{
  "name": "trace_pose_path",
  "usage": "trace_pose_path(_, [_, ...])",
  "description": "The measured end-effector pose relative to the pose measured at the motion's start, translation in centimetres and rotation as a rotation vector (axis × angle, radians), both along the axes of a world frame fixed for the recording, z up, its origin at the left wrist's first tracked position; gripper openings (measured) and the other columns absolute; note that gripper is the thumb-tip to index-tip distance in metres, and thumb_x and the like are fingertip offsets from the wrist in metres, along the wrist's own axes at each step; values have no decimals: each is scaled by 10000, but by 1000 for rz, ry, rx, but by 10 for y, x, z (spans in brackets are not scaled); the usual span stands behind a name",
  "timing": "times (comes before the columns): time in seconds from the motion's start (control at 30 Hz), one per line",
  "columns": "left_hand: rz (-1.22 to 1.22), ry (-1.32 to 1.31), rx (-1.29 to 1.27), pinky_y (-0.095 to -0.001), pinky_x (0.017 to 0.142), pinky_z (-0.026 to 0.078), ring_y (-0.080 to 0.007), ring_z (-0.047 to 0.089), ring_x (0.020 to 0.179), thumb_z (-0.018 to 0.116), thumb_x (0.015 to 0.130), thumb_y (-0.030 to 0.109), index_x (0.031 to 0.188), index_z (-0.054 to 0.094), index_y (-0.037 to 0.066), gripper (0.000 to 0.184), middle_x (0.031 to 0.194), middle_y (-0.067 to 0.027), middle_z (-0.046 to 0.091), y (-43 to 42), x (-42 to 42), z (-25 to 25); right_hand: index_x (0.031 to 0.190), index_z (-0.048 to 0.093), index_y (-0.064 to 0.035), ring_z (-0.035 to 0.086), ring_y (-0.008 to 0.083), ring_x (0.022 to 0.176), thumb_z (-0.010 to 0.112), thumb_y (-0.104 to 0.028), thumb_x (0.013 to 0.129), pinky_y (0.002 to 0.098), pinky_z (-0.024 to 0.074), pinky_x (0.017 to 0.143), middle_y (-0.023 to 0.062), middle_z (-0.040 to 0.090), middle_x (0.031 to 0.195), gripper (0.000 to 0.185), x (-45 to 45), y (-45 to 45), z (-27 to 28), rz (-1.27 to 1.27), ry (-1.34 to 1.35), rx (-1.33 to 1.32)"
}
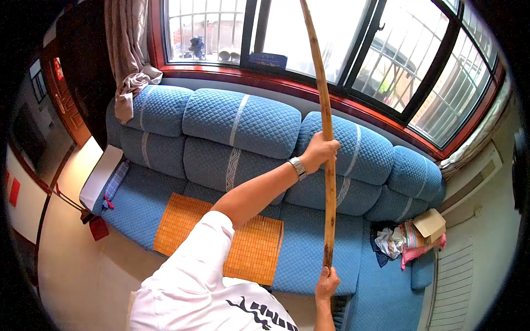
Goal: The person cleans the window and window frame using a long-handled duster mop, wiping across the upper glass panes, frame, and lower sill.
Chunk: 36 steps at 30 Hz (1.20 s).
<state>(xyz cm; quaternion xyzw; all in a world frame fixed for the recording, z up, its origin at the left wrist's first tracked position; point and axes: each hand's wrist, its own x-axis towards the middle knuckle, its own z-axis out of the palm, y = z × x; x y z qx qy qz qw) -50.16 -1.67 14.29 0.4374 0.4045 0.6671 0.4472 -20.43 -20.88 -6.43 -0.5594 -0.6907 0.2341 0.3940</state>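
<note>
A long, slightly bent wooden pole [330, 204] stands nearly upright in front of me, and its top runs out of view at the upper edge. My left hand [317, 152], with a metal watch [298, 167] on the wrist, is wrapped round it at about mid-height. Lower down, my right hand [327, 284] grips the pole's dark lower end, fingers closed. Behind the pole is a blue quilted sofa [314, 240]. My left arm partly covers an orange slatted mat [256, 248] on the seat.
Windows [408, 66] with bars outside span the wall behind the sofa, with a curtain [130, 49] at their left. A cardboard box [429, 225] and crumpled cloths [389, 243] lie on the sofa's right part. A plaid cushion [116, 181] rests by the left armrest.
</note>
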Motion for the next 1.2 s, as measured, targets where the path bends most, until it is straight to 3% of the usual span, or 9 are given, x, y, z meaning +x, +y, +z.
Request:
trace_pose_path(0.3, [-42, -24, -128, -318, 552, 493, -162, 579, 584, 570, 788, 94, 771, 484, 44, 102, 668, -61, 545, -15, 11, -37, 655, 449, 17, 411, 286, 447, 437, -518, 902, 412, 299, 452, 171, 388, 516, 590, 15, -26, -19, -17, -48, -36])
trace_pose_path(0.5, [-70, -74, -228, -305, 530, 478, -152, 574, 564, 564, 777, 94, 785, 470, 48, 105, 658, -49, 544, -47, 23, -80, 666, 462, 17, 427, 337, 455, 507, -419, 886, 440, 317, 469, 194, 400, 526, 491, 31, -65, -38, -8, -92, -34])
trace_pose_path(0.57, [-77, -81, -224, -306, 528, 481, -151, 575, 563, 573, 772, 91, 771, 463, 46, 119, 652, -46, 542, -56, 28, -100, 759, 552, -40, 507, 460, 591, 512, -332, 886, 496, 367, 511, 249, 519, 619, 321, 37, -81, -35, -35, -177, -106])
trace_pose_path(0.67, [-81, -96, -268, -307, 532, 486, -155, 577, 563, 577, 771, 91, 764, 461, 41, 127, 651, -51, 543, -72, 34, -122, 768, 561, -41, 503, 464, 596, 520, -333, 883, 493, 370, 514, 251, 519, 622, 317, 52, -100, -61, -11, -221, -139])
trace_pose_path(0.87, [-107, -111, -388, -313, 544, 498, -161, 592, 580, 597, 775, 89, 767, 464, 36, 144, 659, -57, 560, -96, 49, -178, 766, 564, -47, 492, 465, 591, 525, -310, 876, 474, 383, 510, 247, 527, 623, 288, 54, -139, -61, -33, -183, -240])
trace_pose_path(1.0, [-125, -111, -435, -325, 559, 492, -174, 596, 571, 565, 751, 107, 671, 529, 6, 134, 618, -91, 582, -117, 57, -207, 779, 565, -55, 519, 434, 590, 531, -305, 869, 466, 393, 524, 233, 545, 641, 268, 77, -164, -92, -36, -248, -350])
trace_pose_path(1.07, [-129, 33, -498, -326, 545, 492, -169, 599, 567, 598, 775, 116, 721, 497, 48, 134, 661, -61, 587, -125, 61, -222, 792, 565, -58, 524, 421, 600, 534, -312, 868, 463, 399, 535, 225, 552, 659, 267, 79, -175, -89, -59, -245, -366])
trace_pose_path(1.2, [-137, -134, -526, -324, 577, 504, -178, 619, 602, 586, 762, 128, 678, 564, 13, 144, 644, -83, 606, -138, 74, -249, 822, 562, -69, 525, 384, 632, 535, -333, 868, 453, 415, 571, 192, 565, 695, 269, 93, -196, -92, -60, -298, -417])
